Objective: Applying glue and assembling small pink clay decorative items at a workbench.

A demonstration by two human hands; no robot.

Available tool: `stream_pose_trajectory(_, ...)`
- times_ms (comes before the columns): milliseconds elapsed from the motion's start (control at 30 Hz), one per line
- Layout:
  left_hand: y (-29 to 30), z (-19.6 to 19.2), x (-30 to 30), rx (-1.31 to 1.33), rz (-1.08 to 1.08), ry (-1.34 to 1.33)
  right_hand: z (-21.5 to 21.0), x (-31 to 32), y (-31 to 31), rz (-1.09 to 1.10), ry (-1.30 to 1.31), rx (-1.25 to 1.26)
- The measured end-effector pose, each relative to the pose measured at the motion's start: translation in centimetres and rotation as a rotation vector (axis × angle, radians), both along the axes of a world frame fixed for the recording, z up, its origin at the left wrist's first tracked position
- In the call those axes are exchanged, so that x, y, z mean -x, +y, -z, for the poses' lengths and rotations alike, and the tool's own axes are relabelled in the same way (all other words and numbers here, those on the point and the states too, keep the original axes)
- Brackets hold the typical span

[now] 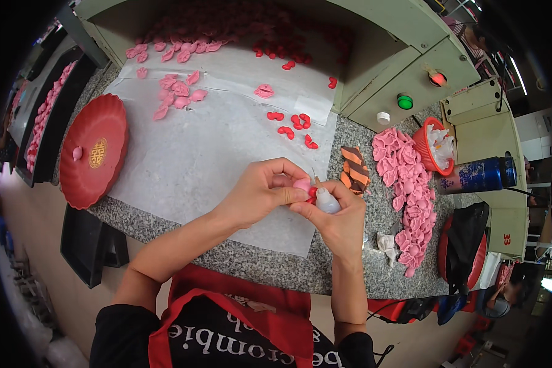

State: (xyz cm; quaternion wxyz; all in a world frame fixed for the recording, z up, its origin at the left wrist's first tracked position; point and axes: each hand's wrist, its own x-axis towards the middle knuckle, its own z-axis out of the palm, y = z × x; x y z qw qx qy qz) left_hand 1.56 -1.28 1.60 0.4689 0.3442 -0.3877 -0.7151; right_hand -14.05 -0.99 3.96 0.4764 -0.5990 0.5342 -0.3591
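Observation:
My left hand [259, 191] pinches a small pink shell-like piece [302, 184] between thumb and fingers. Close against it, my right hand [340, 222] is closed round a white squeeze bottle [328, 201] with a thin needle tip pointing up. A small red piece [313, 192] sits between the two hands at my fingertips; which hand bears it I cannot tell. Both hands are over the white paper sheet [184, 159] near its right edge. Beyond them lie several loose red bean-shaped pieces [286, 131] and one pink piece with a slit [264, 91].
A red scalloped dish [98, 175] stands at the left. Pink pieces [179, 89] lie on the paper, with many more in the shelf's shade. At right are a pink heap [405, 184], a striped orange-brown bundle [354, 170], a red cup [424, 144] and a blue bottle [481, 174].

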Motion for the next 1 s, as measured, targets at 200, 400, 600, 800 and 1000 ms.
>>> stream_pose_trajectory(200, -0.1, 1.1, 0.4, -0.080, -0.039, 0.030, 0.9, -0.3, 0.2, 0.034, 0.071, 0.077)
stream_pose_trajectory(400, -0.1, 0.8, 0.2, -0.207, -0.005, 0.183, -0.4, -0.2, 0.2, 0.037, -0.006, -0.028)
stream_pose_trajectory(600, -0.1, 0.5, 0.2, -0.242, -0.049, 0.150, -0.8, -0.1, 0.1, 0.016, -0.021, -0.004)
stream_pose_trajectory(800, -0.1, 0.9, 0.1, -0.027, -0.086, 0.052, -0.3, -0.6, -0.2, 0.031, 0.053, -0.063)
stream_pose_trajectory(1000, -0.3, -0.6, 2.6, -0.195, -0.119, -0.059, 1.7, 0.9, -0.3, 0.158, 0.203, 0.420)
